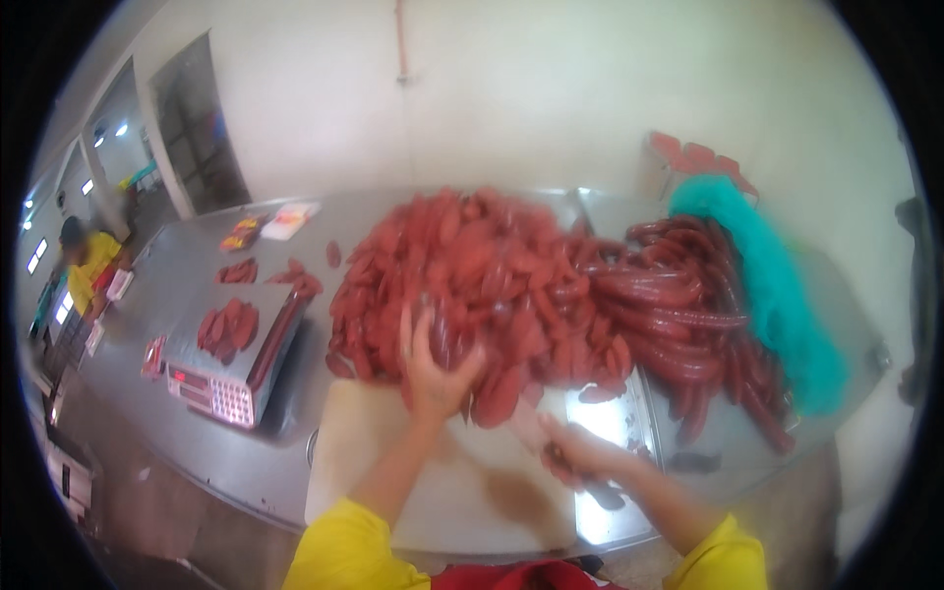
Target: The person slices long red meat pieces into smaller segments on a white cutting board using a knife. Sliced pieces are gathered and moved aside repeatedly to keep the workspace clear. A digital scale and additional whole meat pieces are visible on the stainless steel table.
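A large heap of sliced red sausage (472, 246) rises in front of me, at the far edge of a white cutting board (383, 472). My left hand (438, 379) reaches into the near side of the heap, its thumb and fingers curved around some dark red sausage (450, 342). Beside it on the right, my right hand (580, 454) is closed around the handle of a knife (528, 423). The knife's blade points up and left, close to the slices below my left hand. Blur hides whether the blade touches them.
Whole sausages (678, 315) lie piled on the right, bordered by a green plastic sheet (782, 295). A scale (218, 388) on the left bears sausage slices. Small packets (241, 233) lie behind it on the metal table (128, 324). Another person (90, 265) stands at far left.
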`<state>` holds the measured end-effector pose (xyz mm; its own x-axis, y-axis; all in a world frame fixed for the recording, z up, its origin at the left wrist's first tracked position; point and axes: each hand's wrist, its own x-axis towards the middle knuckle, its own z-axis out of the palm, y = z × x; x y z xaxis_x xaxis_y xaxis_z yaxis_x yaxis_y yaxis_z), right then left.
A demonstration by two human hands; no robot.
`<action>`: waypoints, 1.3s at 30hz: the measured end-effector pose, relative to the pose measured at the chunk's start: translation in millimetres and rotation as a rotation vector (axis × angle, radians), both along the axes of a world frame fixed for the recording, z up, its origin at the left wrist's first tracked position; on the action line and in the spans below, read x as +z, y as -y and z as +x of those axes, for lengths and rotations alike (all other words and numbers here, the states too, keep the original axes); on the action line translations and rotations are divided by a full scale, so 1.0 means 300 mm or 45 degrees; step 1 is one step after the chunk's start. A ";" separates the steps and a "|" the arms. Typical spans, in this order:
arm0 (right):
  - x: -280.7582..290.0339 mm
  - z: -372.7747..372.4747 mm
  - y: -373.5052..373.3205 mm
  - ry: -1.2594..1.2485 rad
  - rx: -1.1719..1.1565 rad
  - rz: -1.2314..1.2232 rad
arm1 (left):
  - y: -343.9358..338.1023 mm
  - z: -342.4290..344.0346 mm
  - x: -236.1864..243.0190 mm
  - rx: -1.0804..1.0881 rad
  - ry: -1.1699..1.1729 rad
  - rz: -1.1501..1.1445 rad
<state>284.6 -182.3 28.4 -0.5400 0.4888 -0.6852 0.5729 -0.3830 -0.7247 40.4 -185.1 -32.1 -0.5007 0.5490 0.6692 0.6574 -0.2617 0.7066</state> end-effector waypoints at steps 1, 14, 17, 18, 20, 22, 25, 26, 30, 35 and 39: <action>0.043 -0.043 -0.067 -0.081 -0.092 -0.002 | -0.114 -0.048 0.074 -0.047 -0.095 0.116; -0.019 0.422 -0.088 0.377 -0.676 0.649 | -0.678 -0.090 0.019 -0.018 -0.301 -1.027; -0.016 0.517 0.037 0.354 -0.745 0.554 | -0.735 -0.092 0.058 0.038 -0.363 -1.134; -0.014 0.537 0.068 0.341 -0.775 0.536 | -0.751 -0.084 0.088 0.068 -0.389 -1.206; -0.014 0.568 0.120 0.228 -0.895 0.445 | -0.770 -0.037 0.153 0.178 -0.458 -1.351; -0.020 0.617 0.143 0.094 -0.968 0.418 | -0.811 0.014 0.247 0.205 -0.606 -1.606; -0.034 0.732 0.127 -0.072 -1.000 0.350 | -0.894 0.119 0.340 0.277 -0.793 -1.698; -0.040 0.774 0.110 -0.092 -1.009 0.357 | -0.944 0.161 0.362 0.277 -0.874 -1.691; -0.044 0.944 0.030 -0.025 -1.011 0.412 | -1.152 0.338 0.297 0.192 -0.817 -1.140; -0.057 1.125 -0.057 -0.068 -1.146 0.429 | -1.423 0.512 0.048 -0.049 -0.834 -0.978; -0.104 1.226 -0.099 -0.017 -1.308 0.379 | -1.562 0.540 -0.082 -0.121 -0.949 -1.175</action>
<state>652.4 -152.5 -2.8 0.2190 0.8601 -0.4607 0.0676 -0.4844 -0.8723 202.5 283.6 -56.8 -0.0868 0.9901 0.1103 0.9916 0.0752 0.1054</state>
